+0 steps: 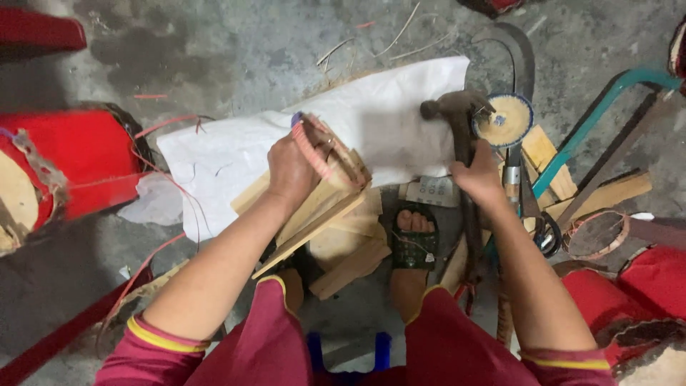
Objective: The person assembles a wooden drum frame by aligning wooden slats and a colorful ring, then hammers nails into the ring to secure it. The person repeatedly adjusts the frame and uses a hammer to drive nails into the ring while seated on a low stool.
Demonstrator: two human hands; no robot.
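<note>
Two hands work over the concrete floor (236,50). The left hand (291,170) keeps a closed grip on one small wooden frame (330,166) above several stacked slats (343,243); the right hand (480,174) grips one hammer (457,114). One sandalled foot (414,239) shows; the other foot is hidden.

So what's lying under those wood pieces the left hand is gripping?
Under the wood pieces held by the left hand lie more wooden slats and a white sack on the concrete floor. What the sack covers is hidden.
</note>
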